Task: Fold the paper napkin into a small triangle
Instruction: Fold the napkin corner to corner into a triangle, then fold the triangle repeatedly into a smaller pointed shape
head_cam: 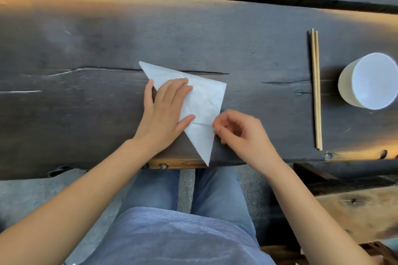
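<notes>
A white paper napkin (204,97) lies folded into a large triangle on the dark wooden table (86,49). One tip points far left, one right, and one hangs toward the table's near edge. My left hand (165,112) rests flat on the napkin's left side with fingers spread, pressing it down. My right hand (239,133) is at the napkin's right edge, fingers curled and pinching that edge near a crease line.
A pair of wooden chopsticks (316,90) lies lengthwise on the right of the table. Beyond them stands a white cup (370,80). A wooden bench (355,206) is at lower right. My legs in jeans are below the table's near edge.
</notes>
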